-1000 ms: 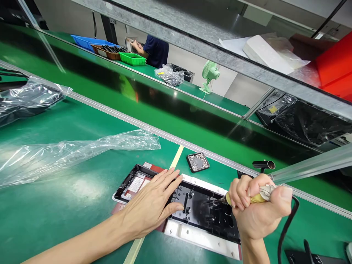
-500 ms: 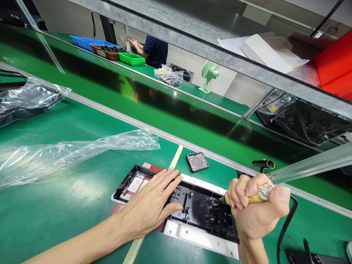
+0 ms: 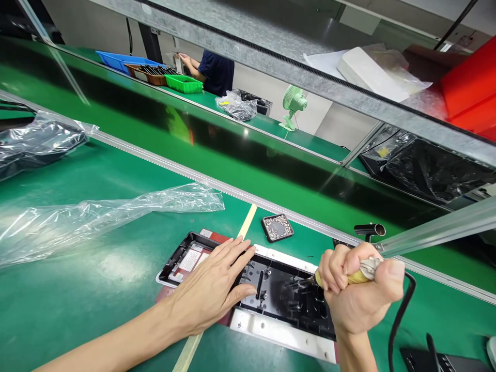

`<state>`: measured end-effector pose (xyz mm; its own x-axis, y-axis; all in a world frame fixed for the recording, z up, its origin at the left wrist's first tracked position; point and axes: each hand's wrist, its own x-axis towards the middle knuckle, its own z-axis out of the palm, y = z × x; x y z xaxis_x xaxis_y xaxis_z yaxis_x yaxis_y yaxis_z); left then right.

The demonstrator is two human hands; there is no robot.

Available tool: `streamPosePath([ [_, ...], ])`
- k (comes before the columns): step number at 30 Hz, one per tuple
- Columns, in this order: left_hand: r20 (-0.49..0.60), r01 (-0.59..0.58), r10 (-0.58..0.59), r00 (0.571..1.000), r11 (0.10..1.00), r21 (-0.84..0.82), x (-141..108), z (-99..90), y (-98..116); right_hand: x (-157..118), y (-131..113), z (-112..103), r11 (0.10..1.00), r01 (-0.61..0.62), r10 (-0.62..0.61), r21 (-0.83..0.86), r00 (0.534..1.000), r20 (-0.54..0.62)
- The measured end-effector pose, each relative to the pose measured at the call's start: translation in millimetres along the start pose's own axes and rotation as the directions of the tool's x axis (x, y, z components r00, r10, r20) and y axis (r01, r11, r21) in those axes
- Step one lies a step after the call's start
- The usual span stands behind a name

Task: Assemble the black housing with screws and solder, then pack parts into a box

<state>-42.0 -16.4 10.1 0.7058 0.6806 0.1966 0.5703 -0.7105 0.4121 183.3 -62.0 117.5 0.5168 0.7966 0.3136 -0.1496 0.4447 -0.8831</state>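
We curl the grip of our right hand [image 3: 358, 299] around a yellow-handled tool [image 3: 357, 278], its tip pointing left over the black casing [image 3: 276, 285]. That casing lies between white strips [image 3: 284, 330] on the green worktop [image 3: 93, 289], its long axis slanting from upper left to lower right. Our left hand [image 3: 212, 284] rests flat across it, thumb spread from the straight fingers.

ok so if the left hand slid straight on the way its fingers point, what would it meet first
Probably the small black tray. Depth is unclear, though, so the left hand might pass above it.
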Motion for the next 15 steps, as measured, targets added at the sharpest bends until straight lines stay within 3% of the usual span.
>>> streamPosePath([
  [15,0.001,0.007,-0.007,1.0,1.0,-0.02,-0.9,0.5,0.1,1.2,-0.1,1.1,1.0,-0.011,0.011,-0.007,1.0,-0.003],
])
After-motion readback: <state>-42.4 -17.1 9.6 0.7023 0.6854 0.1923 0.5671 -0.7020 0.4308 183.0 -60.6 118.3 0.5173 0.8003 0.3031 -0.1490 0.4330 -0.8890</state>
